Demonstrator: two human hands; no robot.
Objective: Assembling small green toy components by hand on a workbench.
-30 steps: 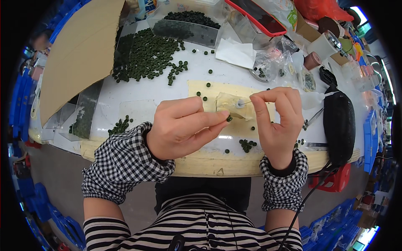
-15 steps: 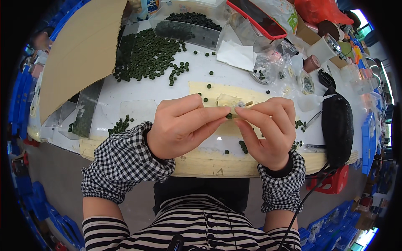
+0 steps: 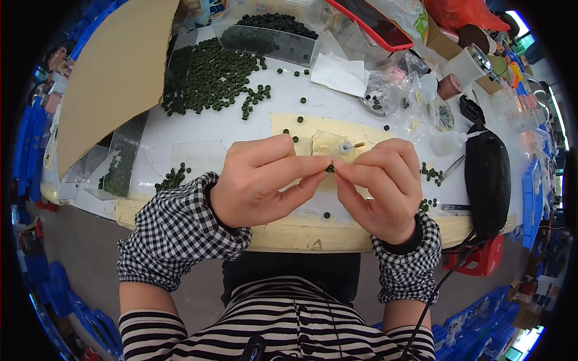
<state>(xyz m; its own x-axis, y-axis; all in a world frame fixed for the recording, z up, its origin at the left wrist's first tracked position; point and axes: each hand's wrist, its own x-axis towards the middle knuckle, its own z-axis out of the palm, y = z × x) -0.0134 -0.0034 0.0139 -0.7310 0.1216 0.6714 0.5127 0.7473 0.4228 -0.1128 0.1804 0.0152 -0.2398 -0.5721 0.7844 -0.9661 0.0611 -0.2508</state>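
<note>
My left hand point(image 3: 256, 180) and my right hand point(image 3: 385, 189) meet fingertip to fingertip over the table's near side. Between their pinched fingers is a small dark green round piece point(image 3: 330, 169), mostly covered by the fingertips. Just beyond them lies a yellowish block point(image 3: 325, 143), which bears a pale round fitting point(image 3: 345, 147) with a short brass-coloured pin sticking out sideways. A few like green pieces point(image 3: 295, 139) lie beside the block. One more green piece point(image 3: 327, 215) rests closer to me, below my hands.
At the back left spreads a heap of green pieces point(image 3: 211, 78), with a clear bin point(image 3: 265, 42) of more behind it. Cardboard point(image 3: 114, 78) leans over the left side. A white tissue point(image 3: 340, 75), red-cased phone point(image 3: 379, 27) and black pouch point(image 3: 487, 180) lie toward the right.
My right hand has shifted slightly left and down, closer to my left fingertips. The pale fitting and its pin, partly covered before, now show more fully.
</note>
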